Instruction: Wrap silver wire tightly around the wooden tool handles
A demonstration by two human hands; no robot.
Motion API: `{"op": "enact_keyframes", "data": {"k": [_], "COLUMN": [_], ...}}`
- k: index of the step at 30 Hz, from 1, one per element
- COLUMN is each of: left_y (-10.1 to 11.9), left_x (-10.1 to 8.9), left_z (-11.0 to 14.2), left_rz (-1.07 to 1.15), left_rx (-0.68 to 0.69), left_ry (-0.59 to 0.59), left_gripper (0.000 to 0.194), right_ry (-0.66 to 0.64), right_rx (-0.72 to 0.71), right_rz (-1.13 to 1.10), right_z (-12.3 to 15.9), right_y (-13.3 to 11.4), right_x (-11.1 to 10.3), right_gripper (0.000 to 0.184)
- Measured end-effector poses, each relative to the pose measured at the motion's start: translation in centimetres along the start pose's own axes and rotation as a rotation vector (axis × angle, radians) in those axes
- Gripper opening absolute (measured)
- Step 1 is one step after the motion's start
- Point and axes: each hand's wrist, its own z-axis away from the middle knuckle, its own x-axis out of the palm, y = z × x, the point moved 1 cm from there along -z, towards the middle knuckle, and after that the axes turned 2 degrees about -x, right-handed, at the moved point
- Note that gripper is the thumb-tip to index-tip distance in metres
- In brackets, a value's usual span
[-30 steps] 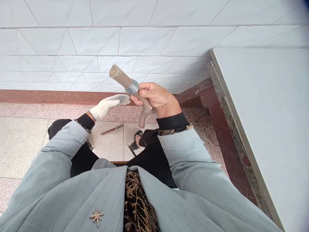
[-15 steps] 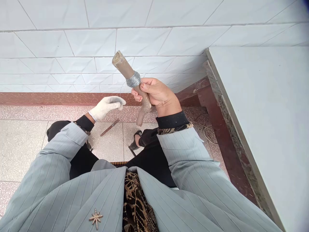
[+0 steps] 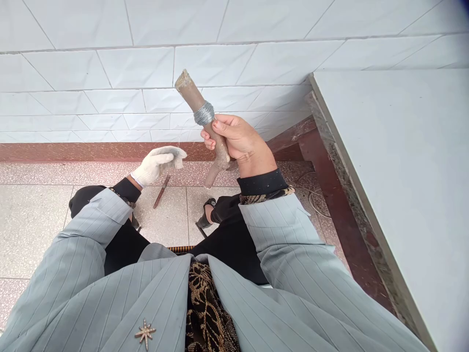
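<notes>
My right hand (image 3: 238, 139) is bare and wrapped round a forked wooden stick (image 3: 222, 151), held up at a slant with its thick cut end toward the wall. Grey metal wire (image 3: 204, 113) is wound in a tight band round the stick, just above my right thumb and fingertips. On the left, my left hand (image 3: 157, 164) wears a white knit glove, its fingers curled together. A thin strand of wire (image 3: 179, 141) shows at those fingers. Below the glove is a narrow reddish-brown bar (image 3: 161, 191); whether it hangs or lies on the floor I cannot tell.
A white tiled wall (image 3: 139, 68) with a red-brown skirting stands in front. To the right is a pale slab (image 3: 395, 161) with a rough stone edge. A loop of cable (image 3: 317, 203) lies on the floor beside my right leg.
My gloved left hand has shifted slightly left, and its fingers point lower. The stick has moved a little up and right with my right hand. The brown bar has turned steeper.
</notes>
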Motion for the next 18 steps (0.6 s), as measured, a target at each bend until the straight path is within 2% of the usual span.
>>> {"op": "enact_keyframes", "data": {"k": [10,14,18], "left_y": [0.4,0.9,1.1], "left_x": [0.6,1.1,1.4], "left_z": [0.1,0.2,0.2], "left_rz": [0.094,0.092,0.035], "left_rx": [0.012,0.057,0.042], "left_ry": [0.011,0.042,0.065], "left_gripper": [0.054,0.054,0.058], "right_ry": [0.097,0.077,0.055], "right_rx": [-0.045,-0.070,-0.066], "right_rz": [0.011,-0.011,0.019], "right_z": [0.0,0.0,0.2], "right_y": [-0.7,-1.0,-1.2], "right_x": [0.7,1.0,1.3], "right_gripper": [0.052,0.053,0.048]}}
